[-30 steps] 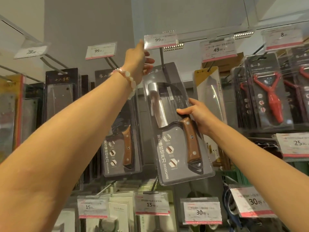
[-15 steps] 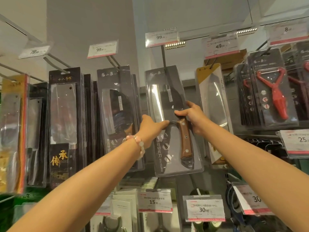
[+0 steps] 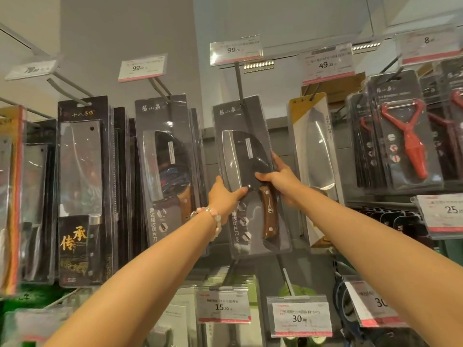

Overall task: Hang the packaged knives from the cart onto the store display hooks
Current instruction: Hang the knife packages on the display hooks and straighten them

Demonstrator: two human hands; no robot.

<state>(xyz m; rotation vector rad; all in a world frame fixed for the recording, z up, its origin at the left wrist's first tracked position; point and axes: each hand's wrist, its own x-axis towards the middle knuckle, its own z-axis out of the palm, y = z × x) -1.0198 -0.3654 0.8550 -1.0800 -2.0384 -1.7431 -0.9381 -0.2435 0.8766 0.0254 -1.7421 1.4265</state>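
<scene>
A packaged cleaver [image 3: 246,156] with a dark blade and a wooden handle hangs on a display hook [image 3: 239,82] under a 99.00 price tag [image 3: 236,50]. My left hand [image 3: 224,195] grips the pack's left edge at mid height, thumb across the front. My right hand [image 3: 279,177] grips the right edge, thumb on the blister near the handle's top. A matching pack [image 3: 167,171] hangs on the hook to the left. The cart is out of sight.
Black boxed cleavers [image 3: 84,189] hang further left, a yellow-topped knife pack [image 3: 313,156] to the right, and red peelers [image 3: 407,136] at far right. Price tags [image 3: 299,319] on hooks jut out from the row below.
My left hand came down from the hook's price tag to the pack's left edge. The pack swung from tilted to hanging nearly straight and sits further back on the hook.
</scene>
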